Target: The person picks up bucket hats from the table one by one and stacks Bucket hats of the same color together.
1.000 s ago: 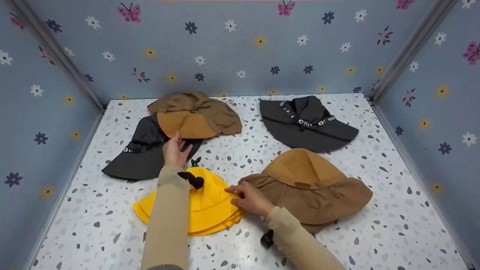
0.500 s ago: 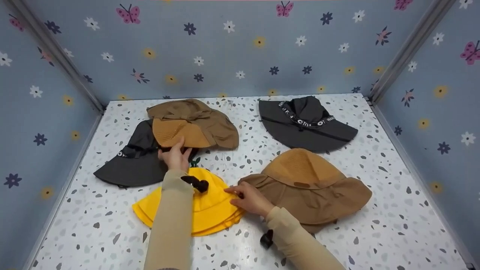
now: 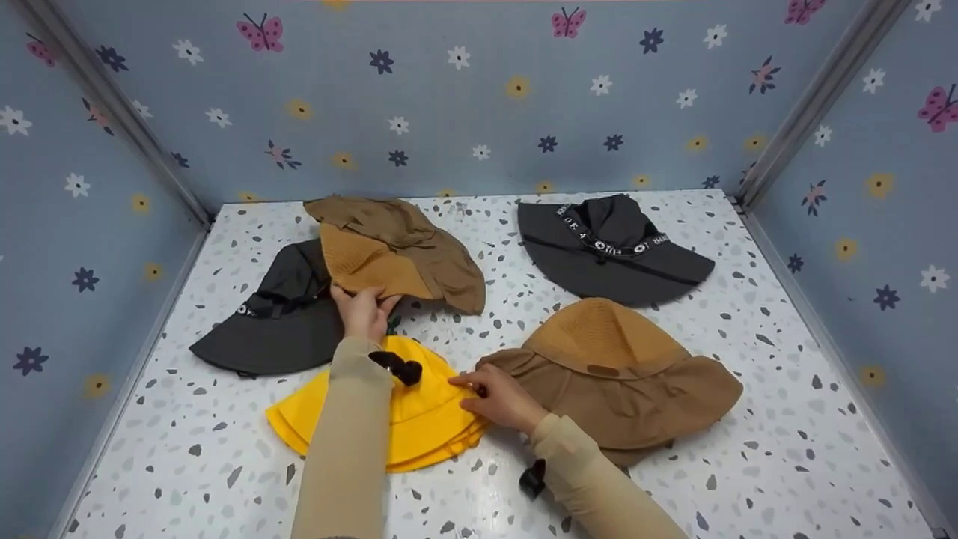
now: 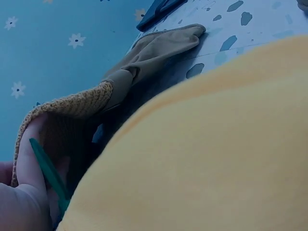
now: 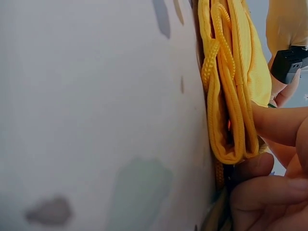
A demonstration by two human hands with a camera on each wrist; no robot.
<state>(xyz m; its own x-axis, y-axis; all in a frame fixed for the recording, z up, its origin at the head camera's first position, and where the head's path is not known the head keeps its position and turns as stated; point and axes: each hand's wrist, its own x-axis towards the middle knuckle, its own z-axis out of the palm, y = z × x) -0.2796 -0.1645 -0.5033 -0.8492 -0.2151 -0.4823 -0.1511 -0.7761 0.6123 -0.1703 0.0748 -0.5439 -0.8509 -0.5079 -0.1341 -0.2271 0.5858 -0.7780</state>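
Note:
My left hand [image 3: 363, 313] pinches the lower edge of a brown bucket hat [image 3: 378, 262] with a tan knit crown, at the back left. In the left wrist view, fingers reach under the knit crown [image 4: 72, 103], which is raised. This hat overlaps a dark grey bucket hat [image 3: 273, 340] lying folded flat. Under my left forearm is a folded yellow hat [image 3: 426, 423] with a green stem [image 4: 49, 171] on top. My right hand [image 3: 505, 397] pinches the yellow hat's right brim edge; the right wrist view shows its layered brim [image 5: 231, 106] and looped cord.
A second brown hat [image 3: 614, 404] with a tan crown lies at the right, against my right hand. Behind it lies another dark grey hat [image 3: 621, 273] with a lettered band. Flower-patterned walls [image 3: 479, 97] enclose the speckled tabletop [image 3: 786, 449] at the back and sides.
The left brown hat first came slightly nearer, then shifted right and tilted, in my left hand's grip. The dark grey hat under it slid a little left and nearer. My right hand stayed put.

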